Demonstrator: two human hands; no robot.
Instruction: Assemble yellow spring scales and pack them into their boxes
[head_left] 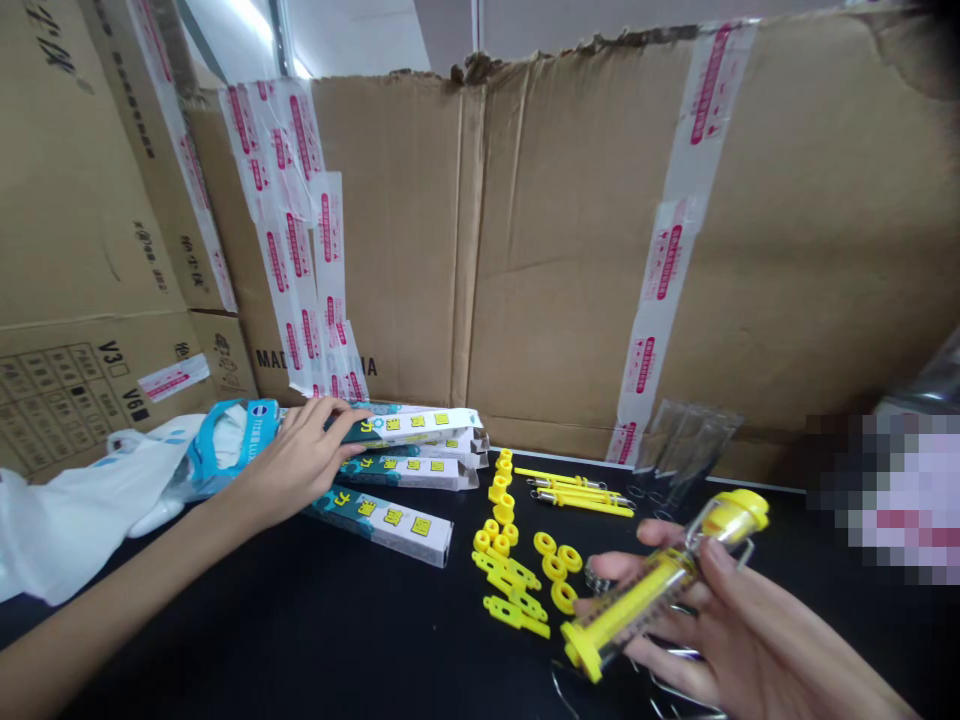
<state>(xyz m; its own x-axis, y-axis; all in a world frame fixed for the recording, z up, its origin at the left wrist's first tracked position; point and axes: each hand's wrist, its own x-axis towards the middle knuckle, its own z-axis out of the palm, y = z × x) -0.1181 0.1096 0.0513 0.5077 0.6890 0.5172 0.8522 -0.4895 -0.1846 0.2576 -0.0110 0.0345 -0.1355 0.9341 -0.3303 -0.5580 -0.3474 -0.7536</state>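
Observation:
My right hand (720,610) is closed around a spring scale (637,600), a clear tube with yellow ends and a yellow rod inside, with a metal hook near its upper end. It is tilted, its upper end to the right. At the left, my left hand (307,460) has its fingers curled over the topmost narrow cardboard box (427,425) of a small pile, gripping it. Another such box (397,525), printed with yellow characters, lies in front of the pile.
Yellow rings (555,567), yellow flat plates (517,600), yellow caps (502,490) and yellow rods with springs (577,492) lie mid-table. Clear tubes (682,450) stand behind my right hand. A white and blue plastic bag (225,445) is at the left. Tall cardboard walls (555,250) enclose the back.

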